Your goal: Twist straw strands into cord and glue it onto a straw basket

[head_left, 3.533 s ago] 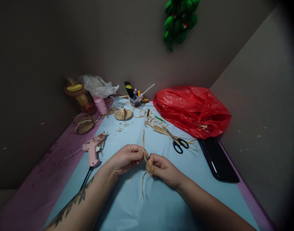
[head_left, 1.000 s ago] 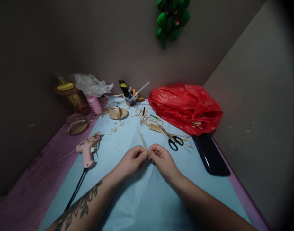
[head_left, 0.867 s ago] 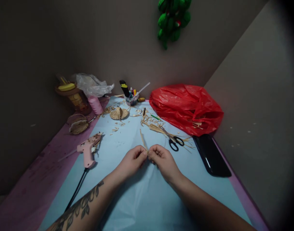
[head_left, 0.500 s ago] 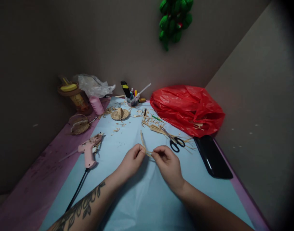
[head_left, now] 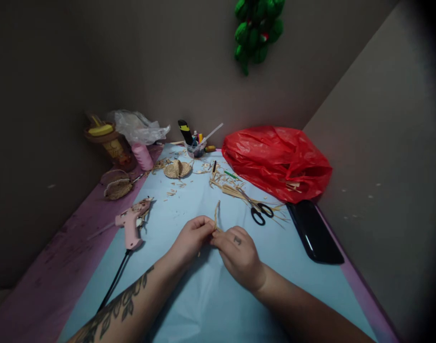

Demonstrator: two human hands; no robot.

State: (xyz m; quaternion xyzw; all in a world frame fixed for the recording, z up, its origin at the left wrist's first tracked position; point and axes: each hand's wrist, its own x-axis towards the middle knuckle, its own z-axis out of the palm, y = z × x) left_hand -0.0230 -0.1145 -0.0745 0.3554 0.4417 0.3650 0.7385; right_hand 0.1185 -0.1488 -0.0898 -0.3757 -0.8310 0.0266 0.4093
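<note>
Between my hands, above the blue sheet, is a thin braided straw strip (head_left: 218, 212) whose free end sticks up. My left hand (head_left: 195, 237) pinches it between thumb and fingertips. My right hand (head_left: 236, 252) is closed on the strip close beside the left, its back turned upward and its fingertips partly hidden. Beyond the hands lie black-handled scissors (head_left: 258, 211) across a bundle of loose straw (head_left: 232, 191). A round woven straw piece (head_left: 177, 169) with an upright part rests farther back.
On the left lie a pink glue gun (head_left: 132, 224) with a cord and a small woven basket (head_left: 118, 188). A red plastic bag (head_left: 275, 162) and a black glossy object (head_left: 315, 232) occupy the right. A tub of tools (head_left: 195, 148) stands near the back wall.
My right hand has rolled over, back upward, and moved left against my left hand. The strip's free end now leans to the right instead of left.
</note>
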